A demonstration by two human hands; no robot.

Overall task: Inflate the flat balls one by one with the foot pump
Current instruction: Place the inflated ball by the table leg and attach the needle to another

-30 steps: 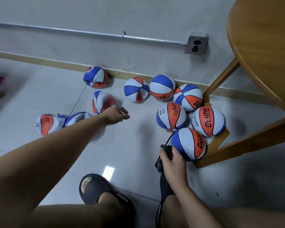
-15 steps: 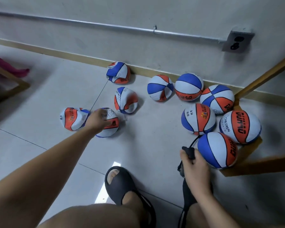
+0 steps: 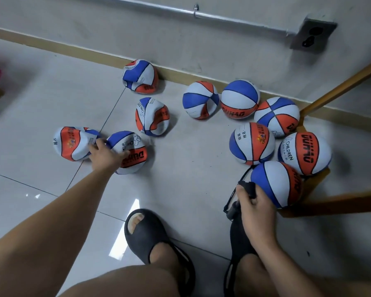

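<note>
The left hand [image 3: 107, 156] clasped a flat ball [image 3: 134, 150] on the floor [image 3: 191, 181] at ten o'clock, fingers [image 3: 93, 147] spread round its left edge and thumb across the orange panel; a second flat ball [image 3: 73, 143] touched it at nine o'clock. The right hand [image 3: 255, 209], fingers curled, pinched the pump nozzle [image 3: 247, 187] against a round ball [image 3: 274, 181] at one o'clock

Pale tiled floor [image 3: 193, 168], flat balls [image 3: 152, 116], round balls [image 3: 252, 143].

Your left hand [image 3: 107, 156] and right hand [image 3: 257, 209] are bare, and you wear a black open-toed, heel-strapped sandal [image 3: 147, 232].
</note>
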